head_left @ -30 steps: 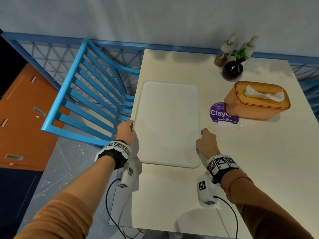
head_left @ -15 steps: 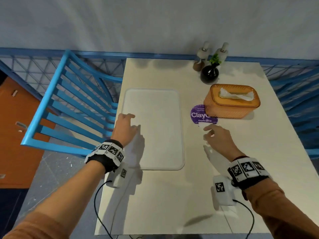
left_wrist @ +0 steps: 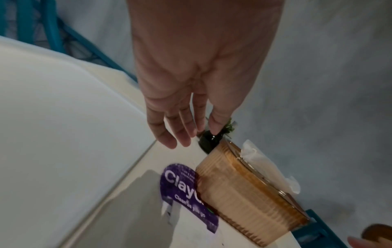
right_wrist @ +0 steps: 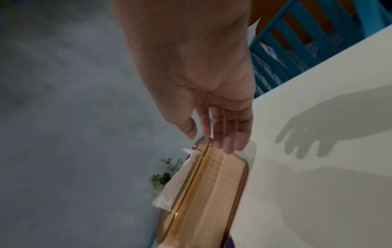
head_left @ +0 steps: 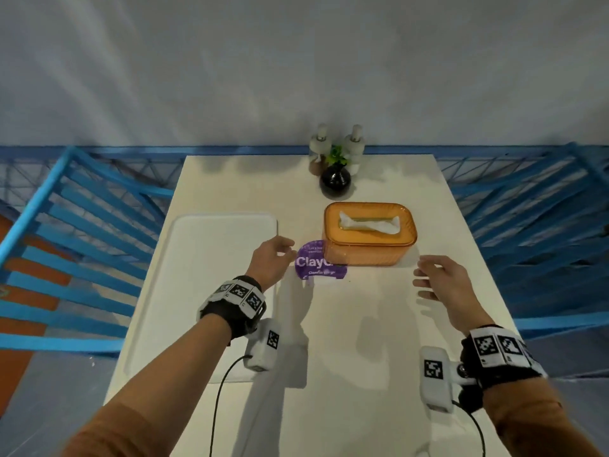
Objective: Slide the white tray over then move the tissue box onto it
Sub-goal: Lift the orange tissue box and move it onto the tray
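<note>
The white tray [head_left: 211, 258] lies flat along the left side of the table. An orange tissue box [head_left: 369, 237] with a white tissue sticking out stands to its right, partly over a purple round sticker [head_left: 313, 263]. My left hand [head_left: 275, 258] hovers open between tray and box, holding nothing; the left wrist view shows its fingers [left_wrist: 169, 134] straight above the tray's edge [left_wrist: 74, 134] and the box [left_wrist: 244, 198]. My right hand [head_left: 435, 278] is open just right of the box, fingers spread, apart from it. In the right wrist view its fingers [right_wrist: 224, 137] reach toward the box's end [right_wrist: 207, 193].
A black vase with a green sprig [head_left: 334, 181] and two small bottles [head_left: 319, 146] stand at the table's far edge behind the box. Blue chairs [head_left: 66, 245] flank the table on both sides. The cream table [head_left: 362, 341] has bare surface near me.
Both hands let go of the tray and moved right. The left now hovers beside the box's left end, the right beyond its right end. The head view shifted right.
</note>
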A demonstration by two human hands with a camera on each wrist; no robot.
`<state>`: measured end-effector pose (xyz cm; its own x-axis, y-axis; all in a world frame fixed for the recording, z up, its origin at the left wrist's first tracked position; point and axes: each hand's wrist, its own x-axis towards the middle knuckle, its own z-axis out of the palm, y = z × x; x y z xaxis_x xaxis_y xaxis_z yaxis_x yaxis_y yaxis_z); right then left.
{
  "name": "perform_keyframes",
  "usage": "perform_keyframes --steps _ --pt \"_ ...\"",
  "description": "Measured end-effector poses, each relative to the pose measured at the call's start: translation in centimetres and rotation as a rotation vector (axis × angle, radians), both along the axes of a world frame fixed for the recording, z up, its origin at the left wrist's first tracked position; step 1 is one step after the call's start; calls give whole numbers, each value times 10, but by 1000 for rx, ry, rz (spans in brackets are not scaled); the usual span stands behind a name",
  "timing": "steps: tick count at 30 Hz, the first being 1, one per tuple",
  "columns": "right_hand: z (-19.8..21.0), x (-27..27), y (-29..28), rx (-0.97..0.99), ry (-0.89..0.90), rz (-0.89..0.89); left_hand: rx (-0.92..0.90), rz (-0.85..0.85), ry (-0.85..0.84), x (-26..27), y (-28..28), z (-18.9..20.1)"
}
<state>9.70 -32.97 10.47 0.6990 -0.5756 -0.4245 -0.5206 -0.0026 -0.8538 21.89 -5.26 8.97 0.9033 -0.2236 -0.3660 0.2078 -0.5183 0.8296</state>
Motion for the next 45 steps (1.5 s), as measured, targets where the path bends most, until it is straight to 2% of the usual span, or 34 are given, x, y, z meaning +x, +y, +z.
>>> perform_keyframes --steps 4,7,10,14,20,23,24,30,34,39,45 --pt "-13 25 -30 103 -26 -27 -90 172 154 10 -43 -14" --pt "-22 48 -44 157 23 -37 -142 293 219 21 -70 -21" --pt "-27 68 -51 196 92 -14 -153 328 284 30 -89 -26" --pt "-35 87 -55 243 127 68 -272 317 437 31 -116 -24" --pt "-35 95 -54 162 95 216 -324 352 403 27 -131 -25" --pt "-50 88 -59 142 64 228 -346 376 415 21 -130 -24" --pt "-58 85 -61 154 56 229 -346 375 424 18 -129 -24" --pt "-33 51 -42 164 49 237 -365 326 440 -10 -110 -23" --pt "-22 49 -20 131 11 272 -377 309 402 -20 -83 -13" --pt "3 76 31 121 -45 334 -360 337 310 -4 -31 11" --pt "26 141 109 168 -79 361 -340 372 212 53 48 41"
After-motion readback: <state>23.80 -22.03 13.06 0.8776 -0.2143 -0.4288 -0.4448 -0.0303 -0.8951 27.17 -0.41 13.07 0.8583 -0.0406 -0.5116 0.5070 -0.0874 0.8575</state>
